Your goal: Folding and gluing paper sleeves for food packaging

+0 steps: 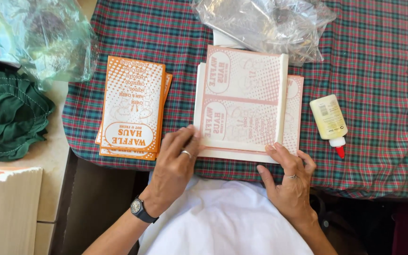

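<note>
A stack of unfolded white paper sheets with faint pink print (244, 101) lies on the plaid tablecloth (378, 61); the top sheet has its right edge folded over. My left hand (178, 158), with a ring and a wristwatch, rests flat on the stack's near left corner. My right hand (289, 177) presses its fingertips on the near right corner. A pile of finished orange-printed paper bags (131, 108) lies to the left of my left hand. A small glue bottle with a red tip (329, 120) lies to the right.
A crumpled clear plastic bag (265, 23) sits behind the sheets. At far left are another plastic bag (34, 35), green cloth (10, 113) and a stack of white paper (5, 208). The table's near edge runs just under my hands.
</note>
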